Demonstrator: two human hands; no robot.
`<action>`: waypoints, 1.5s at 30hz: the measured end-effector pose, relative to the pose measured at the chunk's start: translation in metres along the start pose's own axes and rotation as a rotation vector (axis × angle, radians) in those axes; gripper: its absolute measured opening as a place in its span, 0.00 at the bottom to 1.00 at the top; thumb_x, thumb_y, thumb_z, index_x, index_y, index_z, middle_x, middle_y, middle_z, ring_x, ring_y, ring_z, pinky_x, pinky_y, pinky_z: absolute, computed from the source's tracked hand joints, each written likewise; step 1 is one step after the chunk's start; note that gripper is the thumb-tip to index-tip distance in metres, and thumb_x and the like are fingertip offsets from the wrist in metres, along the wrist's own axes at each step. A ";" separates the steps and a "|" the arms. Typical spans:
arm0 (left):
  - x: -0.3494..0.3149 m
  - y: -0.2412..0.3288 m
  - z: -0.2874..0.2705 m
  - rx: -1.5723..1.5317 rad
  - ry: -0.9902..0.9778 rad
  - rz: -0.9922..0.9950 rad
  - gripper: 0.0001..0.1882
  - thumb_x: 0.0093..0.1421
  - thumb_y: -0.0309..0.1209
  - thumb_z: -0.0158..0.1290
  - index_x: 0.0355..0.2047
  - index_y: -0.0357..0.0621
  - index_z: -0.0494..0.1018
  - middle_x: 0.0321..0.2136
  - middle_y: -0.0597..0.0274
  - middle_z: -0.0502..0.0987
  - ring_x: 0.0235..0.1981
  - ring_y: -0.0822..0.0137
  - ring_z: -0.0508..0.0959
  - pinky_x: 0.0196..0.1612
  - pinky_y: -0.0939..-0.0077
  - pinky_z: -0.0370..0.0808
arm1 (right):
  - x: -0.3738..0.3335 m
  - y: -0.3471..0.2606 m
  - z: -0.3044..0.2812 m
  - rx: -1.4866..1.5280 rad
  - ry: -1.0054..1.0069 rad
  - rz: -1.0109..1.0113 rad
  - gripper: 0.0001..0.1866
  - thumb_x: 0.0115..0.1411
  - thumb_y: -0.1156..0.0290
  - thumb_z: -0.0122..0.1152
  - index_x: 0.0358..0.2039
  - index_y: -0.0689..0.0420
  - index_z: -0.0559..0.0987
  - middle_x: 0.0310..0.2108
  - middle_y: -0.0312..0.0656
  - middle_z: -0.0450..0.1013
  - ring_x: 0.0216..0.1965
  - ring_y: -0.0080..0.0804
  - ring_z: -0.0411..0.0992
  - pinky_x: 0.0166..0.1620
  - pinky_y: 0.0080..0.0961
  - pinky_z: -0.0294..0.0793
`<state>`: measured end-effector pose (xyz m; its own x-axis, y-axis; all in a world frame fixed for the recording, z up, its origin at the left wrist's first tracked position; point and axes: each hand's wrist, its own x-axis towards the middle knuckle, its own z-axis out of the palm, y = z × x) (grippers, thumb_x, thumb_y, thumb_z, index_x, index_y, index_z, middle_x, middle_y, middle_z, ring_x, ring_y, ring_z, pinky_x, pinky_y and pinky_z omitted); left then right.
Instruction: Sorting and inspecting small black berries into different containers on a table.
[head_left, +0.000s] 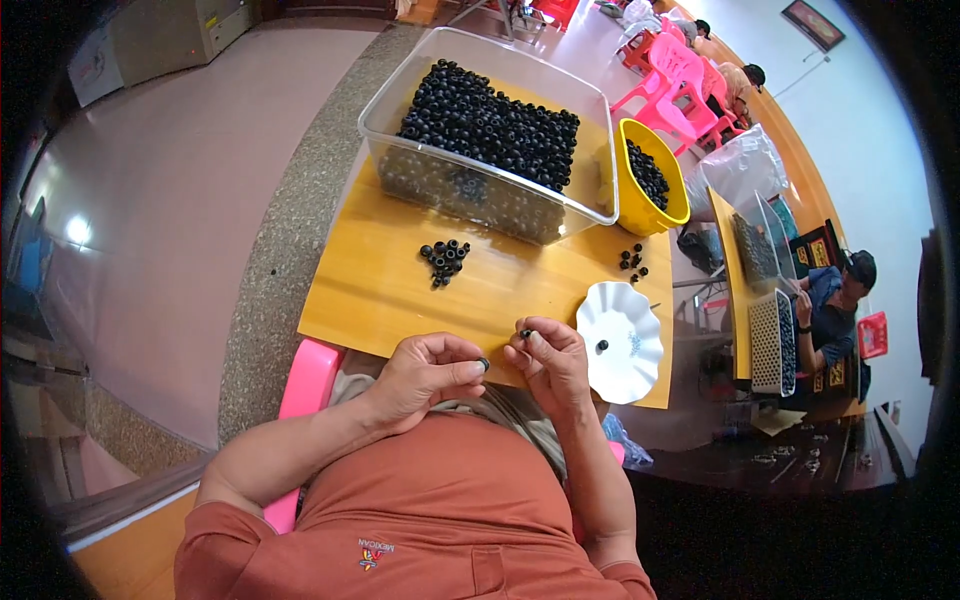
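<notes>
My left hand [428,378] pinches a small black round part [485,364] between thumb and fingertips, just off the table's near edge. Close by on its right, my right hand [556,368] is closed on another small dark part [526,334], mostly covered by the fingers. Beside that hand lies a white scalloped plate [630,350] with a single black round part [602,345] in it. A loose cluster of black ring-like parts [445,262] sits on the wooden table [375,290] ahead of my left hand.
A large clear plastic bin [470,172] heaped with black parts stands at the table's far side. Right of it is a yellow basket [672,212] of similar parts, with several loose pieces [633,262] before it. Another person [835,310] works at a table farther right, near pink chairs [675,85].
</notes>
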<state>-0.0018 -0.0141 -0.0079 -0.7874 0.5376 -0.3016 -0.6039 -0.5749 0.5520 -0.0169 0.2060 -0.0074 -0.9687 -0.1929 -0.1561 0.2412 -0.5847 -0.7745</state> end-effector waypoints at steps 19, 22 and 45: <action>0.000 0.002 0.001 0.024 0.000 -0.001 0.08 0.57 0.21 0.57 0.39 0.37 0.74 0.32 0.60 0.78 0.31 0.66 0.80 0.38 0.73 0.82 | 0.000 0.003 -0.002 0.055 -0.029 -0.018 0.10 0.60 0.76 0.58 0.43 0.63 0.77 0.40 0.44 0.73 0.37 0.30 0.73 0.44 0.30 0.80; 0.001 0.000 -0.001 0.018 0.001 0.005 0.08 0.57 0.21 0.57 0.38 0.37 0.74 0.32 0.60 0.78 0.31 0.66 0.80 0.38 0.73 0.82 | 0.000 0.004 -0.001 0.038 -0.046 -0.049 0.11 0.61 0.73 0.59 0.43 0.62 0.77 0.39 0.43 0.72 0.36 0.29 0.72 0.44 0.31 0.79; 0.000 0.000 0.000 0.028 -0.003 0.002 0.08 0.57 0.22 0.57 0.38 0.39 0.74 0.31 0.61 0.78 0.32 0.68 0.80 0.39 0.72 0.82 | -0.002 0.004 0.000 -0.049 0.049 -0.085 0.06 0.61 0.74 0.58 0.36 0.64 0.78 0.32 0.43 0.74 0.30 0.32 0.75 0.36 0.33 0.81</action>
<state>-0.0021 -0.0140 -0.0075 -0.7882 0.5381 -0.2985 -0.5987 -0.5585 0.5741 -0.0141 0.2037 -0.0099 -0.9876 -0.1048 -0.1170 0.1558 -0.5579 -0.8151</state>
